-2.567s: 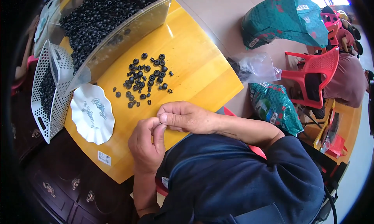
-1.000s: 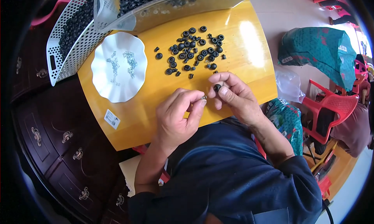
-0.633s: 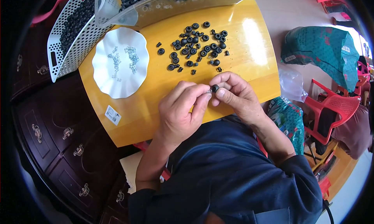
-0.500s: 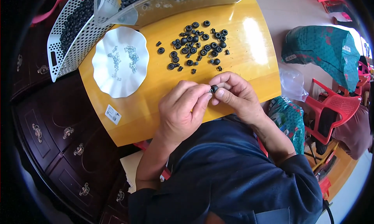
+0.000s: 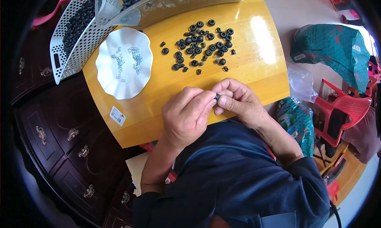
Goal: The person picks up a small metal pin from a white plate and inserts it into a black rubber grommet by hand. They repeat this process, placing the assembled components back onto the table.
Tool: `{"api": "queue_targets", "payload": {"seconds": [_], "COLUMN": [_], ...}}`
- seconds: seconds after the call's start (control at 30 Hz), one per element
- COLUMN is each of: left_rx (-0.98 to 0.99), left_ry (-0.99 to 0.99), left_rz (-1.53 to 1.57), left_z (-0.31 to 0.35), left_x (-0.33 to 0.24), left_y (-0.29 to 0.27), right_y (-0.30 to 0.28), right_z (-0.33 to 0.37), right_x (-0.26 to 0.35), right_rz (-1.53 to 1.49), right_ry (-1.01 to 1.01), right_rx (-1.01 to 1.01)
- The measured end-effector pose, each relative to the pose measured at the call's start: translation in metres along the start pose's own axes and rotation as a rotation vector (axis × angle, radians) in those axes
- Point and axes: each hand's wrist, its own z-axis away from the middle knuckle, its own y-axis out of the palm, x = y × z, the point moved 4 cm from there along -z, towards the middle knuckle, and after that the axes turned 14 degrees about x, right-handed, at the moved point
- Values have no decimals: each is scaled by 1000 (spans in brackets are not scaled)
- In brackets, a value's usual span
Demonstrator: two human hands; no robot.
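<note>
Close to the table's near edge, my left hand [image 5: 185,116] and my right hand [image 5: 240,102] meet fingertip to fingertip. Pinched between them is a small round black part [image 5: 217,96]; the fingers cover most of it. Beyond my hands, loose black ring-shaped parts [image 5: 193,27] and smaller black pegs [image 5: 199,72] lie scattered over the yellow tabletop [image 5: 166,79]. To the left stands a white wavy-rimmed dish [image 5: 105,83] with many tiny clear pieces [image 5: 135,60] in it.
A white perforated basket [image 5: 79,61] full of black parts and a clear bin [image 5: 166,14] occupy the far left. A label [image 5: 117,115] is on the table. Dark drawers [image 5: 59,148] stand left; teal bags [image 5: 329,45] and a red chair [image 5: 337,111] are right.
Both hands stay together, slightly lower in view. The black part now shows less between the fingertips. The whole view has shifted slightly.
</note>
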Motion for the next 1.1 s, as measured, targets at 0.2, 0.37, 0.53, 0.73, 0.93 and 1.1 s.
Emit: {"api": "queue_targets", "payload": {"seconds": [0.2,0.37,0.53,0.73,0.93,1.1], "left_rx": [20,45,-14,26,72,142], "left_ry": [18,31,-99,-245,-202,-193], "left_rz": [-42,-177,-90,-181,-332,-353], "left_z": [3,5,0,-13,-26,-27], "left_x": [1,-6,9,33,33,34], "left_y": [1,6,-6,3,14,12], "right_y": [-3,-4,-11,-18,-14,-16], "right_z": [-2,-5,-2,0,0,-3], "right_x": [-2,5,9,13,11,12], "right_rz": [-5,13,-72,-43,-85,-52], "right_ry": [-17,-79,-94,-101,-108,-101], "right_rx": [3,16,5,10,34,56]}}
